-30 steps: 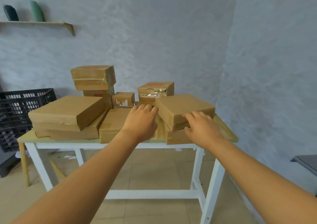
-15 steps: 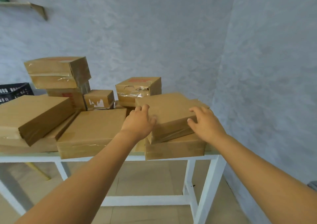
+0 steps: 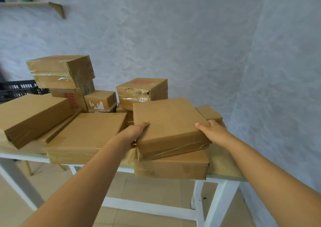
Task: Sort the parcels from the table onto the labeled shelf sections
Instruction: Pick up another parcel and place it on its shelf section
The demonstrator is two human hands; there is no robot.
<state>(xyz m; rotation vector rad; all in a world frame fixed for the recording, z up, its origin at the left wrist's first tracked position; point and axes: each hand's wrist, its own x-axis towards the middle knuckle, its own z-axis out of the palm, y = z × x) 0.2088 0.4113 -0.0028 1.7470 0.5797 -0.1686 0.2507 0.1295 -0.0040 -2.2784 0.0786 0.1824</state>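
1. Cardboard parcel [image 3: 169,122] sits between both hands: left hand [image 3: 133,133] grips its left edge, thumb on top, fingers underneath, hidden.
2. Right hand [image 3: 214,131] grips the right corner, thumb on top.
3. Below it lies another box [image 3: 171,166], on the desk [image 3: 225,167].

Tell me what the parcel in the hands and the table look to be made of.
Held parcel: brown cardboard or kraft wrap, matte, with glossy clear tape or film glinting along its front edge. Table: white frame, likely painted metal or wood; the pale greenish top's edge suggests a laminated board, but that is uncertain.
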